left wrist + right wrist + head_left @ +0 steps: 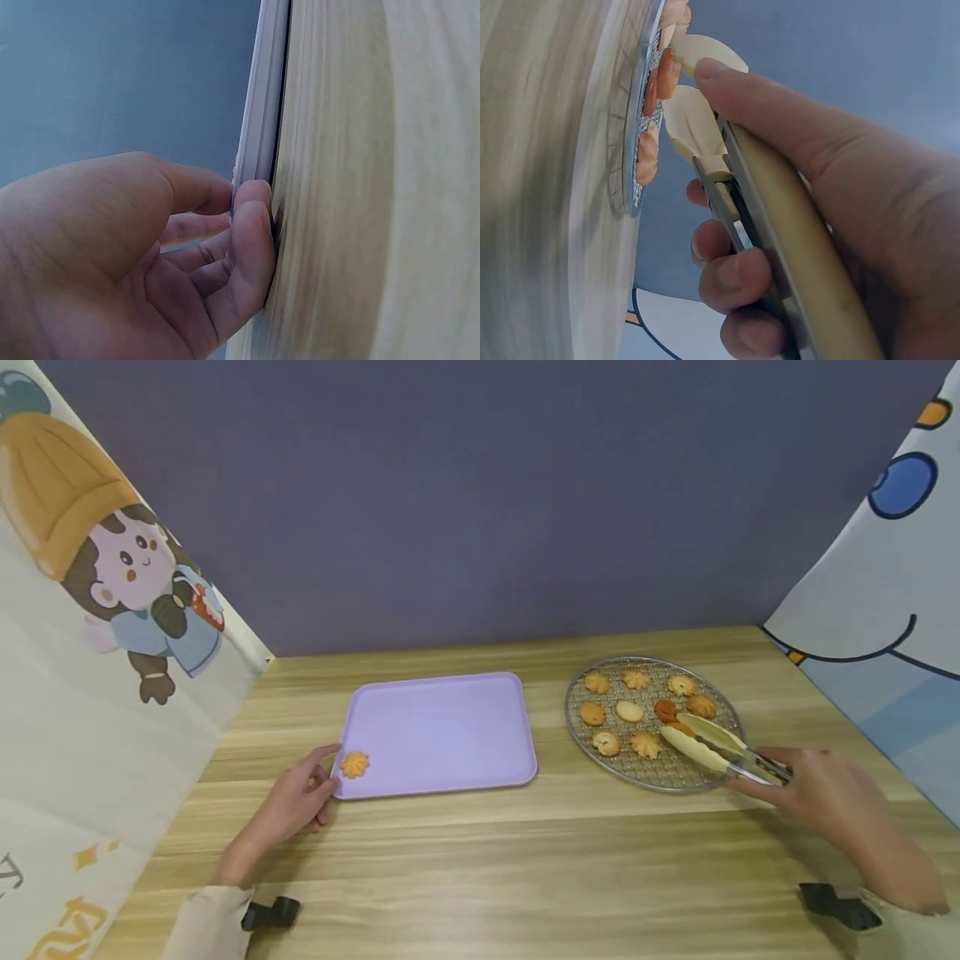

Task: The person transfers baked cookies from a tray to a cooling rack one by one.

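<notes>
My left hand (pixel 292 797) pinches the near left corner of a lilac rectangular tray (pixel 442 735); in the left wrist view thumb and fingers meet at its rim (pixel 260 112). One flower-shaped cookie (pixel 355 765) lies on the tray beside that hand. At the right, my right hand (pixel 832 797) grips tongs (pixel 693 750) with cream tips and metal arms. The tips are spread apart over a round wire rack (pixel 660 773), close to a reddish-brown cookie (pixel 665 710) and another partly hidden by them. Several cookies, such as a pale oval one (pixel 629 712), sit in rows there.
Tray and rack stand apart on a wood-grain table (pixel 487 860). A dark blue-grey panel (pixel 510 510) rises behind it, with cartoon-printed white panels (pixel 247 618) on both sides. Black straps (pixel 272 913) are on both wrists.
</notes>
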### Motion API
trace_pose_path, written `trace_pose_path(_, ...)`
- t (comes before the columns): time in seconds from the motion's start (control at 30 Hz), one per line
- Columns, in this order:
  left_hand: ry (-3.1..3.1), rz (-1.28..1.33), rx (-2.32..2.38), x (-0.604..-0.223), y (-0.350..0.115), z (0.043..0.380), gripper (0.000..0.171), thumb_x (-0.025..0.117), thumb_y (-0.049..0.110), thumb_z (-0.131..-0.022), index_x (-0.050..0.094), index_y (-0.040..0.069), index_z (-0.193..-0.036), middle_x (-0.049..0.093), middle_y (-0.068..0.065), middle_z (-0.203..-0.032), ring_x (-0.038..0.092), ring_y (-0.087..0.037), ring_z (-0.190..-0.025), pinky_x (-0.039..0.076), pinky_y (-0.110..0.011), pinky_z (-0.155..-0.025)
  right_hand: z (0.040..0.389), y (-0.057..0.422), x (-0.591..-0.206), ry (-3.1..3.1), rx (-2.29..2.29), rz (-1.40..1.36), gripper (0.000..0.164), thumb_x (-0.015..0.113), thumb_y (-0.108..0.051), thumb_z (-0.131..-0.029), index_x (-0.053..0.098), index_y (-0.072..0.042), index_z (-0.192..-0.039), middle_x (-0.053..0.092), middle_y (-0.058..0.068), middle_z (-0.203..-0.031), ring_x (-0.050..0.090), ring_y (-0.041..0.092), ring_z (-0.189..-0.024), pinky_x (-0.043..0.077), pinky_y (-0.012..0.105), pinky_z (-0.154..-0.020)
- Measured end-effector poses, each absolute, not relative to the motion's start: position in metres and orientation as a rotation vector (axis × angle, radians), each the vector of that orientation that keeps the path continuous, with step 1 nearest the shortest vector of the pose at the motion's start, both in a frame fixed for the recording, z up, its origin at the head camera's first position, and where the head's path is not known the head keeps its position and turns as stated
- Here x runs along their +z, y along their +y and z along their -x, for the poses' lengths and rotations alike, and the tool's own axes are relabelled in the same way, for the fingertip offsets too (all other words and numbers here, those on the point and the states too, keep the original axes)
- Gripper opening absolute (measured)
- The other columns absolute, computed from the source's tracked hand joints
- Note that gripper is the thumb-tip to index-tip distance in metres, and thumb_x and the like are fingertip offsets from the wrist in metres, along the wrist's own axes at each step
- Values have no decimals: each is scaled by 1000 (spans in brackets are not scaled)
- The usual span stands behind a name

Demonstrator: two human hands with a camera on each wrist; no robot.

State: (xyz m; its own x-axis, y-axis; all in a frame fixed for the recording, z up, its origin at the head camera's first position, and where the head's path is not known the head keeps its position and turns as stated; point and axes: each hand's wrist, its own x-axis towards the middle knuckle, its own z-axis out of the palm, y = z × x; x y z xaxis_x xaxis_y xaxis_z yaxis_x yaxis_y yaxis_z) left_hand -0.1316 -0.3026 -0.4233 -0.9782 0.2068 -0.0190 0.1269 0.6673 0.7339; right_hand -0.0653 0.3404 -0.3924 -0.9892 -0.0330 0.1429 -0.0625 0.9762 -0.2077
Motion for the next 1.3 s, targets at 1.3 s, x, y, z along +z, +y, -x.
trace_pose_path(1.3, 2790, -281, 1192, -422, -301, 130, 53, 53, 2, -100, 36, -1, -149, 57, -13, -86, 59, -19, -52, 55, -32, -42, 63, 336, -390, -3025, 437, -14, 86, 69, -62, -85, 56, 7, -134, 35, 0, -52, 26, 12, -44, 26, 28, -39)
